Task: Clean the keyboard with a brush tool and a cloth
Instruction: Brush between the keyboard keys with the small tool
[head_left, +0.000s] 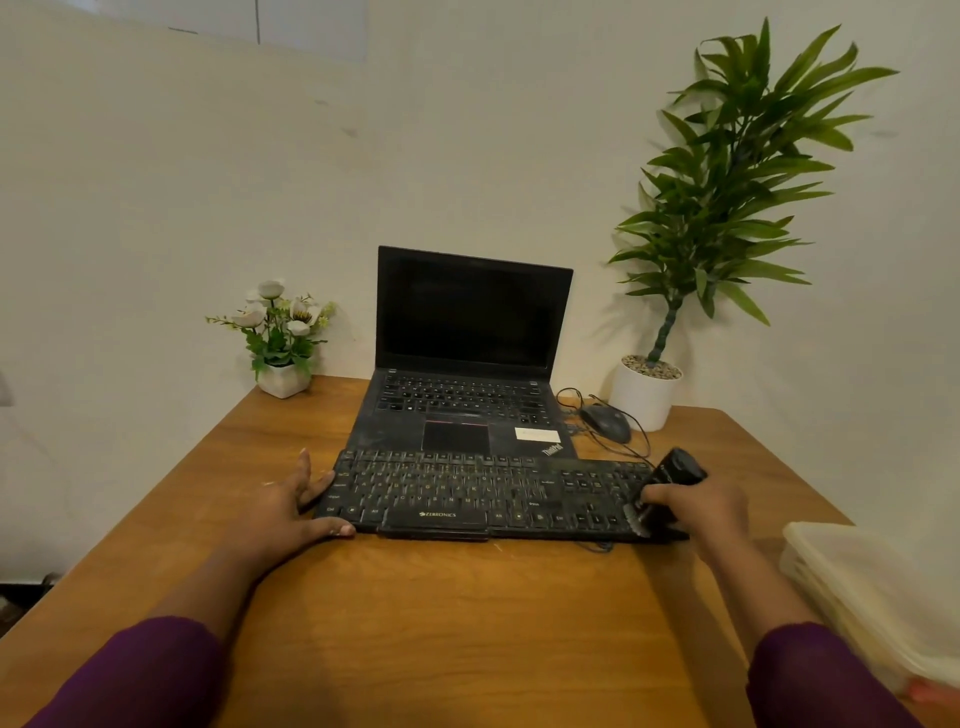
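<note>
I see the black keyboard (467, 499) flat on the wooden desk (467, 623), just before the laptop (470, 322). L hand (291, 506) braces its left end, fingers straight and spread. R hand (696, 506) curls round the brush tool (665, 491) (bristles on the rt-side keys).

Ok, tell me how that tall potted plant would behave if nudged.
The tall plant is probably top-heavy: its leaves spread far wider than its small white pot, so a push high up could tip it. Pebbles in the pot likely add weight low down, so a nudge at the base may just slide it. The leaves look bendy.
</note>
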